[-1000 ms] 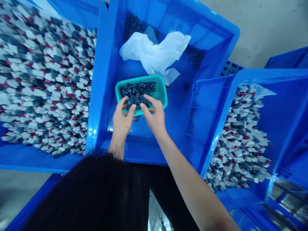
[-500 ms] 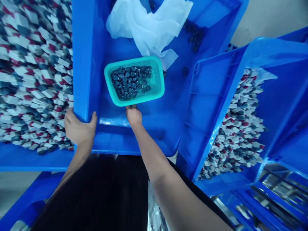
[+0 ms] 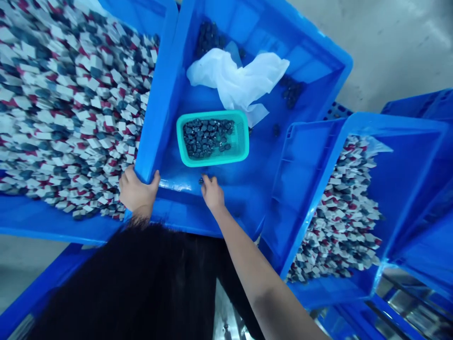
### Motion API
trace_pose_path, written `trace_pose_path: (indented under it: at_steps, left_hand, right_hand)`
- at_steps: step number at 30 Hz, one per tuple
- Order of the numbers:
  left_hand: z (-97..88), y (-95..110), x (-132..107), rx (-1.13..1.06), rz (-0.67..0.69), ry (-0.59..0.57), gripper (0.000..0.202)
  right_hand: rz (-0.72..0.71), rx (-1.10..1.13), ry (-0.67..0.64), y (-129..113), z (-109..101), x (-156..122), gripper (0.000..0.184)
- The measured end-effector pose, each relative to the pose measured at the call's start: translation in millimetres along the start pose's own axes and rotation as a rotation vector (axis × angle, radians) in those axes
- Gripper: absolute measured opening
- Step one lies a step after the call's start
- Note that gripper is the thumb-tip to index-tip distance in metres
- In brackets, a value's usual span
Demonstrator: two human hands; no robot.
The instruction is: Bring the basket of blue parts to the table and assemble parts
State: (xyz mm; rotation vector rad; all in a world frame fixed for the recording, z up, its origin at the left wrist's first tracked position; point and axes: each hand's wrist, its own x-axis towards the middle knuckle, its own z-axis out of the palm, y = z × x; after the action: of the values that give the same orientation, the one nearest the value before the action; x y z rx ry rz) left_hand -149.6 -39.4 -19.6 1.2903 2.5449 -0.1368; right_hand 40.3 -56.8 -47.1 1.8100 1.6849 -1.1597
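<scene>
Head: left hand (image 3: 138,191) clasps bin rim (image 3: 155,113), right hand (image 3: 213,193) pinches piece (image 3: 201,181) clear of basket (image 3: 215,162).

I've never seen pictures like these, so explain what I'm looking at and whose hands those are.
There's no machine: one camera worn on a person's head looks down at their own bare hands. The left hand grasps the left wall of the middle blue bin. The right hand is inside that bin, with a small dark piece at its fingertips; whether it's pinched or just touched, I can't tell. Beyond it, a green basket holds more dark pieces. A crumpled white sheet lies farther back. Bins on both sides hold pale, red and dark pieces.
</scene>
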Motion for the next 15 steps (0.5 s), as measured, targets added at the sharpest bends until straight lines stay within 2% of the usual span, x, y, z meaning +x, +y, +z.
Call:
trace_pose_path:
  at_steps: [4, 7, 9, 11, 15]
  left_hand:
    - [-0.9, 1.6, 0.3, 0.033, 0.016, -0.015, 0.066]
    - [-3.5, 2.8, 0.5, 0.034, 0.028, -0.038, 0.067]
    - [-4.7, 3.0, 0.7, 0.035, 0.031, -0.049, 0.069]
    - [-4.7, 2.7, 1.0, 0.039, 0.029, -0.053, 0.068]
    - [-3.0, 2.4, 2.3, 0.057, 0.032, -0.048, 0.069]
  right_hand:
    - [-0.046, 0.036, -0.067, -13.6, 18.4, 14.9, 0.038]
    - [-0.071, 0.095, -0.045, -21.2, 15.2, 6.3, 0.031]
    - [-0.111, 0.148, -0.002, -27.0, -2.2, -4.6, 0.024]
    - [-0.159, 0.199, 0.066, -32.5, -30.5, -12.4, 0.025]
    - [-0.244, 0.499, 0.329, -25.4, -88.7, -11.4, 0.030]
